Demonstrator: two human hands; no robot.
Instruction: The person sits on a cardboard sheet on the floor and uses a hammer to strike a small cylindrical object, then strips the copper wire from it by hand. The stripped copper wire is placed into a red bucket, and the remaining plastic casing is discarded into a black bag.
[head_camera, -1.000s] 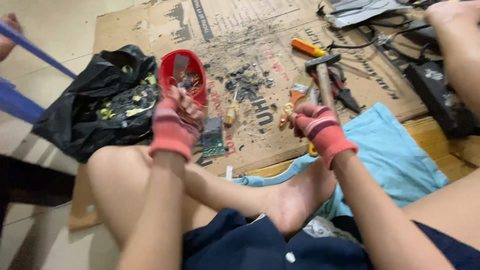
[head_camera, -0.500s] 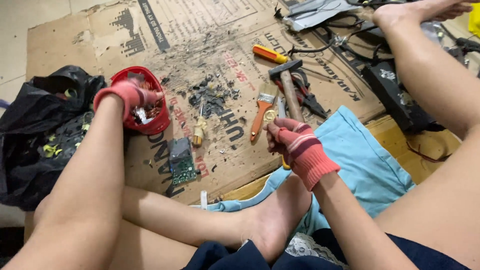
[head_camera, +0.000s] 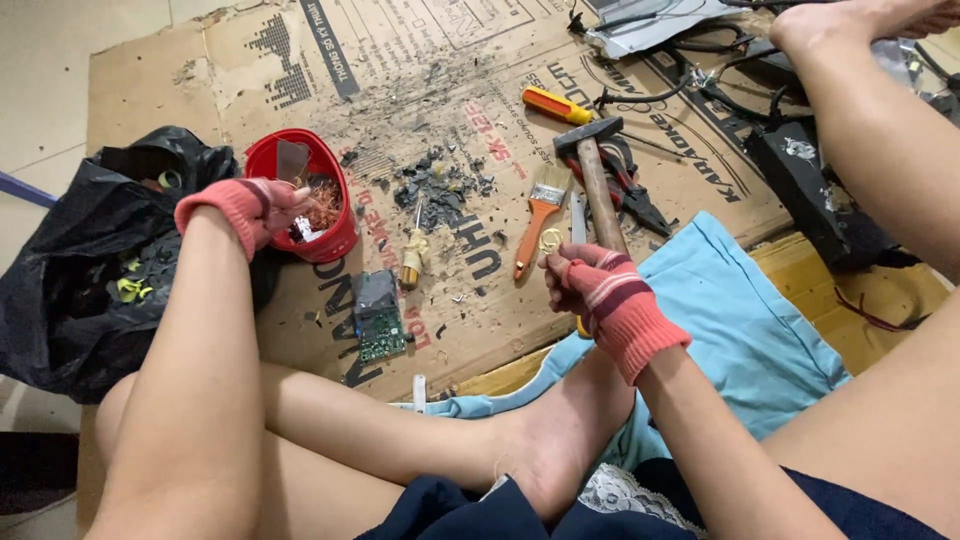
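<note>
1. Since the earlier frame, the left hand has stayed at the red bowl, and the view has shifted slightly so more of the black bag shows.
2. Left fingers, in a red glove, are curled over the bowl's rim; whether they hold anything cannot be told.
3. Right hand, also gloved, is closed around the wooden handle of a hammer, its head resting on the cardboard.
4. Just beside the right fingers lies a small yellow ring.
5. An orange brush lies left of the hammer, a screwdriver above it, pliers to its right.
6. A green circuit board lies below the bowl, near dark debris.
7. A blue cloth covers the floor under the right forearm.
</note>
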